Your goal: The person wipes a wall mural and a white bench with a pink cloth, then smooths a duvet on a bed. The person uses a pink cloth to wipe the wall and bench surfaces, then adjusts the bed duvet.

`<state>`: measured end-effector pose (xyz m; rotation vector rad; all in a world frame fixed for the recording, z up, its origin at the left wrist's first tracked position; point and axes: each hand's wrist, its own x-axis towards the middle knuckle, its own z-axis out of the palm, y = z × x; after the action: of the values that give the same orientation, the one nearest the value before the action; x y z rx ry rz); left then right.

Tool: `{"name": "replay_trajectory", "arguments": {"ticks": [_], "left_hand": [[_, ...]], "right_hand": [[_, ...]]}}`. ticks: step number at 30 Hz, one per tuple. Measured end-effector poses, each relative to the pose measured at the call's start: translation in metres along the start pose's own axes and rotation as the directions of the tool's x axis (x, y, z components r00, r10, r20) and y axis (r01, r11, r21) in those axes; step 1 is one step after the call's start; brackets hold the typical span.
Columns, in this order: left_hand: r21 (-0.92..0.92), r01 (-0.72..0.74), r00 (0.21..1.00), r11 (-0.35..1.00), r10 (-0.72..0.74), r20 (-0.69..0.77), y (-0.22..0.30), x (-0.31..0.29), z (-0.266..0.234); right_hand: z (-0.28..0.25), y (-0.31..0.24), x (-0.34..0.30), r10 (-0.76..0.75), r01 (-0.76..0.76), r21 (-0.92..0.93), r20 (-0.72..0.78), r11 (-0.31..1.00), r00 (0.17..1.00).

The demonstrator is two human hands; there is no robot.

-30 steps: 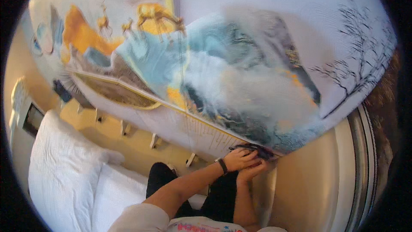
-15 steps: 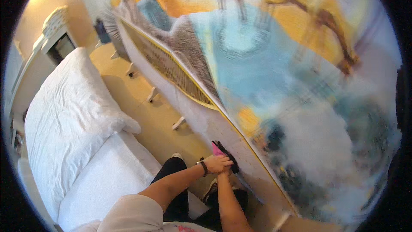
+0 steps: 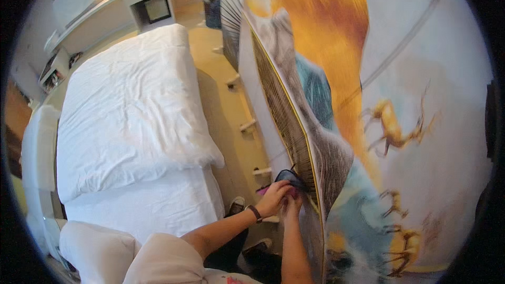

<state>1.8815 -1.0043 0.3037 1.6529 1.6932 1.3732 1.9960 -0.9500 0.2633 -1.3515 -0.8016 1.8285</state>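
Both hands are together at the lower middle, beside the painted wall, on a small black and pink thing (image 3: 289,178) that looks soft; its kind I cannot make out. My left hand (image 3: 274,198), with a dark band at the wrist, has its fingers bent over the pink part. Close against it, my right hand (image 3: 292,205) holds the same thing from the right side, its fingers partly hidden. The black part shows beyond the fingers, near the wall's yellow-edged strip (image 3: 284,121).
A bed with a white cover (image 3: 131,105) fills the left. Along the foot of the painted wall (image 3: 336,26), several pale pegs or feet (image 3: 247,125) jut over the tan floor (image 3: 218,89). A white cabinet with a dark opening (image 3: 152,8) stands at the back.
The view has swung left, bringing more of the bed into sight. Both hands keep hold of the black and pink thing, which has turned, with its black part now beyond the fingers.
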Motion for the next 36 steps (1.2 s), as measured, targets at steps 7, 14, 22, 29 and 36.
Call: {"name": "replay_trajectory", "arguments": {"ticks": [7, 14, 22, 29, 36], "left_hand": [[-0.608, 0.613, 0.701, 0.504, -0.702, 0.124, 0.035, 0.026, -0.158], [-0.104, 0.707, 0.685, 0.699, -0.714, -0.146, 0.032, -0.007, -0.258], [0.712, 0.279, 0.958, 0.645, -0.237, -0.160, 0.054, 0.019, -0.302], [0.940, 0.187, 0.982, 0.286, -0.091, -0.168, 0.124, 0.068, -0.317], [0.987, 0.055, 0.987, -0.153, -0.140, -0.077, 0.172, 0.132, -0.354]], "right_hand": [[0.130, -0.091, -0.056, 0.225, -0.219, -0.057, 0.363, 0.974, 0.904], [0.207, -0.071, -0.061, 0.586, -0.528, -0.269, 0.494, 0.805, 0.642], [0.278, -0.100, -0.066, 0.578, -0.413, -0.413, 0.670, 0.812, 0.466], [0.318, -0.147, -0.069, 0.390, -0.028, -0.431, 0.784, 0.902, 0.484], [0.377, -0.150, -0.052, -0.321, 0.970, 0.073, 0.947, 0.231, 0.005]]}}
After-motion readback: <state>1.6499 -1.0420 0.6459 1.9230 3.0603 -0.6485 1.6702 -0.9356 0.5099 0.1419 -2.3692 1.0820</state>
